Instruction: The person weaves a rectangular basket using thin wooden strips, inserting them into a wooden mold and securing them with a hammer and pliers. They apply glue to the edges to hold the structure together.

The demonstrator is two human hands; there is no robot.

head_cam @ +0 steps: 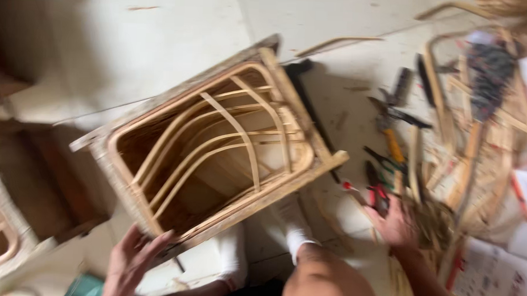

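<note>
Your left hand (130, 261) lies open, fingers spread, flat against the near corner of the rattan frame (208, 146) — no closed grip on it, only contact at the rim. The frame, a box of bent cane with curved ribs across its open face, stands tilted on the pale floor (162, 39) just in front of your knee (323, 281), its open side turned up toward you. Your right hand (396, 224) reaches out to the right, well apart from the frame, and rests on a tuft of loose fibre (433, 221); the blur hides whether its fingers are closed on anything. Just beyond that hand lie red-handled pliers (376, 190) and a yellow-handled cutter (392, 144) among cane strips — all on the floor.
</note>
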